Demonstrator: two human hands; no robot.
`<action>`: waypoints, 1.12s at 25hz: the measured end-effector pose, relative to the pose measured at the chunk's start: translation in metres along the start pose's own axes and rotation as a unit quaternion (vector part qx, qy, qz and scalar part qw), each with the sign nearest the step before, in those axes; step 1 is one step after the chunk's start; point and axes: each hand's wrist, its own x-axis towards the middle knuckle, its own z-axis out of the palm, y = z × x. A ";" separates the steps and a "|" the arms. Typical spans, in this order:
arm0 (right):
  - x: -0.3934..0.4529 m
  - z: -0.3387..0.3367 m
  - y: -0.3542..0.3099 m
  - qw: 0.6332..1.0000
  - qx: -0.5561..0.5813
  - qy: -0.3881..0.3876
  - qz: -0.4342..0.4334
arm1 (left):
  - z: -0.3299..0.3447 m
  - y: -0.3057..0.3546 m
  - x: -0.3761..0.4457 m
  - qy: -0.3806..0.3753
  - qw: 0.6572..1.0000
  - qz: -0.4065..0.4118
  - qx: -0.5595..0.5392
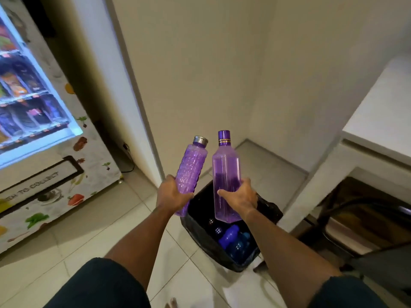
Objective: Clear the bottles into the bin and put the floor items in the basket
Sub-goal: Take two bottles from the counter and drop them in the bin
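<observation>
My left hand [172, 195] grips the lower part of a textured purple bottle [191, 167] with a silver cap, tilted a little to the right. My right hand [240, 196] grips a smooth square purple bottle [225, 167] with a purple cap, held upright. Both bottles hang just above the black-lined bin [200, 232] on the floor. Inside the bin lie several blue and purple bottles [231, 237].
A lit vending machine [33, 130] stands at the left. A white wall and pillar [200, 74] rise behind the bin. At the right is a white counter [382, 116] with a dark chair [355, 218] beneath it. Pale floor tiles [77, 241] surround the bin.
</observation>
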 end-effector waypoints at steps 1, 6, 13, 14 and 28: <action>0.006 0.009 -0.002 1.000 -0.001 0.009 0.023 | 0.005 -0.005 0.018 -0.022 1.000 0.008 0.005; 0.041 0.047 0.001 0.992 0.003 0.043 0.119 | 0.032 -0.015 0.090 -0.120 0.992 0.038 0.014; 0.096 0.086 0.057 0.972 0.027 0.054 0.225 | 0.118 -0.026 0.145 -0.244 0.969 0.023 0.038; 0.103 0.092 0.069 0.968 0.024 0.049 0.247 | 0.133 -0.030 0.150 -0.255 0.966 0.022 0.049; 0.164 0.162 0.219 0.917 -0.060 0.013 0.393 | 0.322 -0.078 0.182 -0.408 0.905 -0.029 0.116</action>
